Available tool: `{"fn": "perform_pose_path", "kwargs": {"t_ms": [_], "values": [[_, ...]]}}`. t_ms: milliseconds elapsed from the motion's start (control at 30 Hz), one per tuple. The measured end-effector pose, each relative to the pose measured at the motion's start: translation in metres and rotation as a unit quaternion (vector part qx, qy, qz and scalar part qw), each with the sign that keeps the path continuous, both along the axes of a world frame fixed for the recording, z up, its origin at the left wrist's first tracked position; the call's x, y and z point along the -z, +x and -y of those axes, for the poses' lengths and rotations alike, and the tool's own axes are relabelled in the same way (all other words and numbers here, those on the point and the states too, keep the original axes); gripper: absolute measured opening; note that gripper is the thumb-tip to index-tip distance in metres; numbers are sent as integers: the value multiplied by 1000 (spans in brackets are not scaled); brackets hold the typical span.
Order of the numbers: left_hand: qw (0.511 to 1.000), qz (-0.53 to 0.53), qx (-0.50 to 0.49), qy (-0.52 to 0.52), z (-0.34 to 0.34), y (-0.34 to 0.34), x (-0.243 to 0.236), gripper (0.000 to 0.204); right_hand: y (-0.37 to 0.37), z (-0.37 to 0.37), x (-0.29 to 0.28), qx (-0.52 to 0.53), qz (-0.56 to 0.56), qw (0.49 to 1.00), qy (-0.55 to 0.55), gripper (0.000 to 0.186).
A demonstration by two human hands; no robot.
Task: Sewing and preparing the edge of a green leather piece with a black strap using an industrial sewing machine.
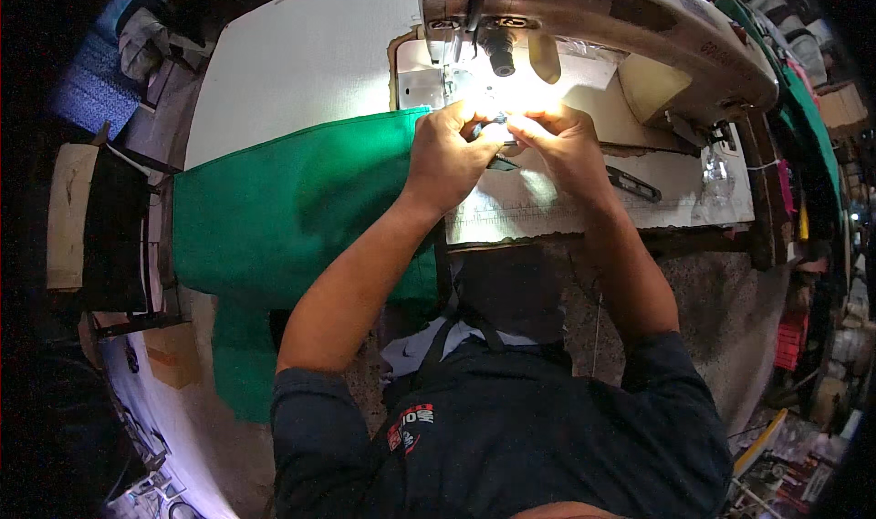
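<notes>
At the sewing machine (pixel 602 13), my left hand (pixel 452 159) and my right hand (pixel 570 154) meet just below the lit needle area, fingers closed around a small bluish item (pixel 499 119) that is mostly hidden and too small to name. A wide piece of green fabric (pixel 301 200) lies left of my left hand, draped over the front table edge; its top edge reaches up beside that hand. A metal plate (pixel 422 90) sits just above it. A small dark object (pixel 504 163) lies under my fingers.
The white tabletop (pixel 283 54) has a printed measuring strip along its front. A long dark tool (pixel 632 184) and a clear plastic object (pixel 714 186) lie at the right. A dark seat or stand (pixel 114 232) is at the left; piled materials (pixel 826 355) line the right side.
</notes>
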State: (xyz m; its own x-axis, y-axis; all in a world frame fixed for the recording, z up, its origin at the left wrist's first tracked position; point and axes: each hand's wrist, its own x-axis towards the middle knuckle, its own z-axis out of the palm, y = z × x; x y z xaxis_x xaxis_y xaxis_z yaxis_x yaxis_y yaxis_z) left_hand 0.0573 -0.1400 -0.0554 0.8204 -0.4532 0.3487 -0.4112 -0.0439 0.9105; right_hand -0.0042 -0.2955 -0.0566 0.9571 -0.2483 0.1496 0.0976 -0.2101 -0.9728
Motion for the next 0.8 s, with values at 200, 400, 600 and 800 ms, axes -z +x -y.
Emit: {"fn": "perform_pose_path", "kwargs": {"t_ms": [200, 400, 600, 800], "values": [[1000, -9, 10, 7, -5, -1, -6, 12, 0, -4, -6, -12, -11, 999, 46, 16], [996, -59, 42, -48, -2, -1, -4, 12, 0, -4, -5, -12, -20, 991, 130, 13], [961, -218, 134, -105, -7, 4, -7, 11, -2, -10, -8, -6, -45, 981, 188, 12], [946, -255, 148, -132, -9, 7, -8, 11, 1, -22, -1, 43, 11, 983, 179, 20]]}}
